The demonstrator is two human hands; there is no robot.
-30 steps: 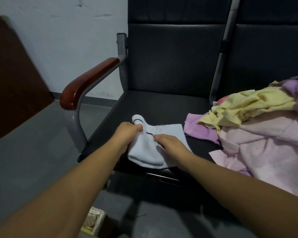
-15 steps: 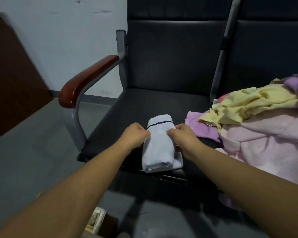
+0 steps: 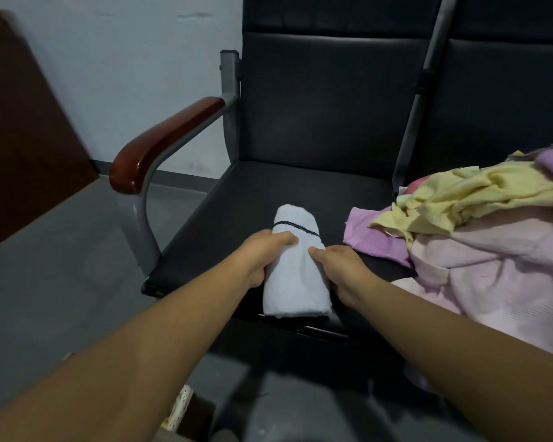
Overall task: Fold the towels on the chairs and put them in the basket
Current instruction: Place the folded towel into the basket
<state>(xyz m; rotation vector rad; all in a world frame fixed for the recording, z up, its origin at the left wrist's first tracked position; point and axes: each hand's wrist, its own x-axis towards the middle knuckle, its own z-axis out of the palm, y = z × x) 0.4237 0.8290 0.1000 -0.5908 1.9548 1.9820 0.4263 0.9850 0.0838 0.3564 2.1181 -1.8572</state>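
One head-worn view — looking forward and down, close over the chair seat [image 3: 268, 189].

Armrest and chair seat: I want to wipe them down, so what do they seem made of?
Armrest: glossy reddish-brown with bright highlights, likely varnished wood. Chair seat: smooth black with a dull sheen, probably faux leather, though fabric is possible.

On my feed: pale wall [image 3: 125, 74] at 11 o'clock, a few scuff marks up top, dark baseboard strip [image 3: 179, 178] along its foot. Gray floor [image 3: 61, 282] fills 8–9 o'clock. Dark brown board [image 3: 23, 122] at 10 o'clock, tilted, cut off by the frame edge. Black padded chair [image 3: 326, 100] at 12 w/ gray metal frame, glossy red-brown armrest [image 3: 163, 138] on its left side. Second chair [image 3: 508, 97], also black, just beside it at 1–2 o'clock. Light dim overall.
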